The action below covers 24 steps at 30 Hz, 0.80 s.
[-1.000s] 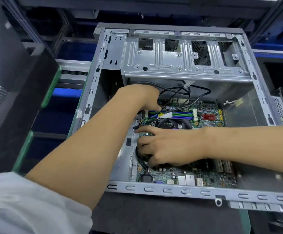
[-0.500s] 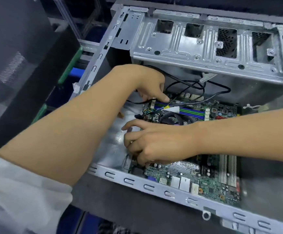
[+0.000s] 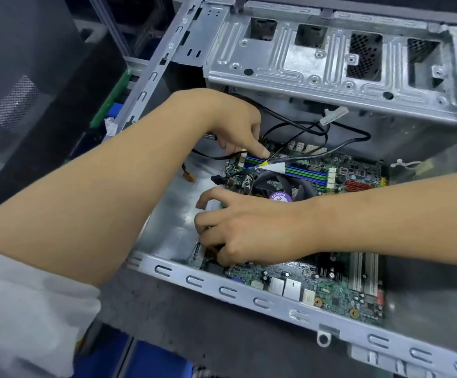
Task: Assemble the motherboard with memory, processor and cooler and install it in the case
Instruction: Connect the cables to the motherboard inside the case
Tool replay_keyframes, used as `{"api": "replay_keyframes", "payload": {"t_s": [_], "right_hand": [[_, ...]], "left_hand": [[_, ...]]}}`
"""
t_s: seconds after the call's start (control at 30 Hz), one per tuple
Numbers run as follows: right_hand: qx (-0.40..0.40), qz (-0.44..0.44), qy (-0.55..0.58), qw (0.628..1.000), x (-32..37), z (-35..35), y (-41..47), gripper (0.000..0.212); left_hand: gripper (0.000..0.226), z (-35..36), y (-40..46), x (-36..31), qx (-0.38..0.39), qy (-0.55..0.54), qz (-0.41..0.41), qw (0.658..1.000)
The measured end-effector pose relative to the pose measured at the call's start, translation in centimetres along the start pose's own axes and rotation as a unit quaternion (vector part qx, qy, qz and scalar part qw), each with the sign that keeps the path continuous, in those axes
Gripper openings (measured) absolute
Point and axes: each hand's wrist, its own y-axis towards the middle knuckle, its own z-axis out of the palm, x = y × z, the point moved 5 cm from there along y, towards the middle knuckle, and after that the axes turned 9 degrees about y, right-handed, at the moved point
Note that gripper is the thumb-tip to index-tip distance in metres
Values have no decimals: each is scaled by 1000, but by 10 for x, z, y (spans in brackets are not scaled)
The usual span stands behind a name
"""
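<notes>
Two hands are fitting the green board into the metal case.

Since a moment ago the head camera is leaning in closer and tilting, while both hands are staying at the same spots on the board (image 3: pixel 298 287), so the board is likely still being nudged into place and is not yet fixed down. The left hand (image 3: pixel 235 124) is reaching deep into the case (image 3: pixel 251 298), with one straight finger pressing near the blue and green memory slots (image 3: pixel 301 171) and the black wires (image 3: pixel 331 137). The right hand (image 3: pixel 251 227) is curling its fingers over the left edge of the board, next to the round black fan (image 3: pixel 279 186) with a purple sticker; what it is pinching is hidden. The board is lying flat on the case floor, near the front rail. It is looking full of small parts, with white plugs and a red plug.
</notes>
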Motion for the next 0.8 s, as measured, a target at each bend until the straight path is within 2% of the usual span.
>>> {"api": "replay_keyframes", "payload": {"t_s": [0.03,0.2,0.37,0.5,0.63,0.8], "right_hand": [[27,16,-6,999,0,3,0,23],[7,50,-6,999,-1,5,1,19],[26,108,17,994,-3,11,-3,11],[-42,60,-51,996,6,7,-4,19],[-96,-5,-68,993,15,3,-8,30],[-70,-33,-65,995,15,6,-8,31]], "left_hand": [[43,0,0,0,1,-1,-1,1000],[45,1,1,-1,0,3,1,1000],[45,1,1,-2,1,9,3,1000],[45,1,1,-1,-1,7,3,1000],[44,2,0,-1,-5,-3,5,1000],[38,2,-1,-4,-5,-4,6,1000]]}}
